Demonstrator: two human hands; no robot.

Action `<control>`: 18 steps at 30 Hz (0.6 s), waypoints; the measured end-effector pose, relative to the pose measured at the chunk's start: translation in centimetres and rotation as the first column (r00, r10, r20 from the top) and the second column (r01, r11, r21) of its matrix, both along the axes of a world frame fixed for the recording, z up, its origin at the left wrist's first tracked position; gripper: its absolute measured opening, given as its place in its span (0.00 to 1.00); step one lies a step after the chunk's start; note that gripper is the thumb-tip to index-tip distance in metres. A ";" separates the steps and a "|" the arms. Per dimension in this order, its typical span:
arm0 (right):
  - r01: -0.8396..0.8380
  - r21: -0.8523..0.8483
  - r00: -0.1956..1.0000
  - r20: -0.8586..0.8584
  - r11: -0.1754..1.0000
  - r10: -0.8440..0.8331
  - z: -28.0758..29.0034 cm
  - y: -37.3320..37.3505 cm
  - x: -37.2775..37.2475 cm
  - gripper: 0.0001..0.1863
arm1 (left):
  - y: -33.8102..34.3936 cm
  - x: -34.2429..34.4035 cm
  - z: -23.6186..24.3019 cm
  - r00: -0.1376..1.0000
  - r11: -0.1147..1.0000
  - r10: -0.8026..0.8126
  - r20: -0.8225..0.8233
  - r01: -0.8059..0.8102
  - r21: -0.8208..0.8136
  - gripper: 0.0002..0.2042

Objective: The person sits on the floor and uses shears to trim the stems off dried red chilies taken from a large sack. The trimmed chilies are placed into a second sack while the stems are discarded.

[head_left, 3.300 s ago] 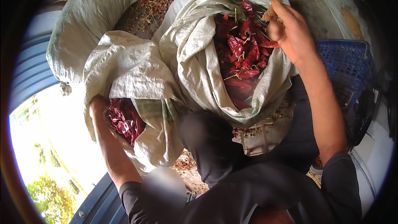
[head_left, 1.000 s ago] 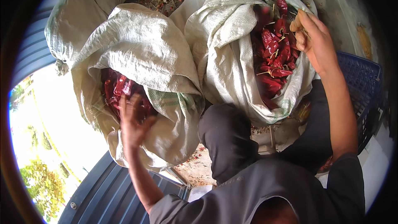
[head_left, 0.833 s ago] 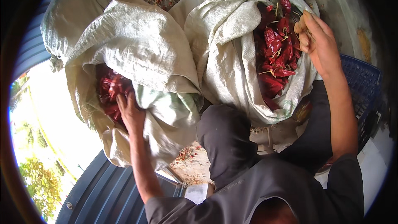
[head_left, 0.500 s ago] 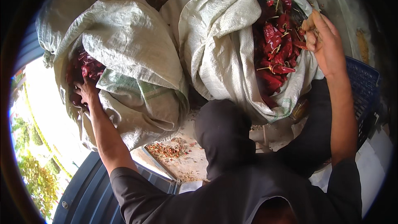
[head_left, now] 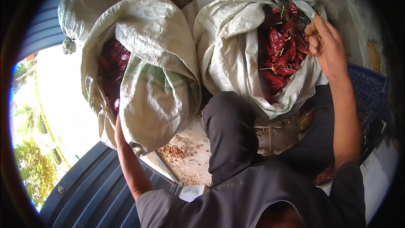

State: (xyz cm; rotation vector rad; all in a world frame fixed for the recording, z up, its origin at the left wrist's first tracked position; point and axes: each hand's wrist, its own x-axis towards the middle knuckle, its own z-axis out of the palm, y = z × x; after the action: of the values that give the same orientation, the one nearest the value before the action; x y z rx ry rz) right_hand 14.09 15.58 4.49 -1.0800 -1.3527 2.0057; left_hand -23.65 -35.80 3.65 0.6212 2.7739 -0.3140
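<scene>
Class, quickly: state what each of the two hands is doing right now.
Left hand: inside the left sack, grip hidden; cannot tell.
Right hand: closed on the right sack's rim.

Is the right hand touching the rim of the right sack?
Touching. The head view shows the right hand with fingers curled over the rim of the right sack, beside the red chillies; no gap shows.

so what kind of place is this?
Likely a rural drying or sorting spot outdoors: two woven sacks of dried red chillies, chilli scraps on a bare concrete floor, sunlit trees beyond a corrugated metal sheet.
</scene>
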 end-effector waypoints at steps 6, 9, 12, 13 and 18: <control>-0.036 0.010 0.999 -0.015 0.999 0.036 -0.4 -0.4 -0.4 0.14 | 7.8 5.5 -3.3 0.988 0.971 -0.144 0.059 0.129 0.202 0.18; -0.043 0.021 0.999 -0.029 0.999 0.043 -0.6 0.0 -0.2 0.14 | 9.0 7.2 -6.0 0.992 0.992 -0.101 0.077 0.095 0.082 0.18; -0.008 0.032 1.000 -0.017 0.999 0.009 0.1 0.0 -0.1 0.14 | 8.2 7.5 -5.6 0.995 0.997 -0.060 0.082 0.057 0.048 0.18; 0.000 0.037 1.000 -0.022 0.999 0.001 0.1 0.1 0.1 0.14 | 7.9 7.3 -5.1 0.995 0.998 -0.052 0.088 0.048 0.039 0.18; 0.023 -0.011 0.998 -0.060 1.000 -0.023 -0.3 1.2 1.4 0.15 | 6.7 6.6 -3.3 0.995 0.999 -0.035 0.094 0.037 -0.021 0.17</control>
State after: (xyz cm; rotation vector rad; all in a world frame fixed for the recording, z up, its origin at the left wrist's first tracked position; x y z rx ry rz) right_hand 15.49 16.83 4.18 -1.0265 -1.2952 2.0141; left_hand -17.10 -29.10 0.35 0.6633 2.6690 -0.3155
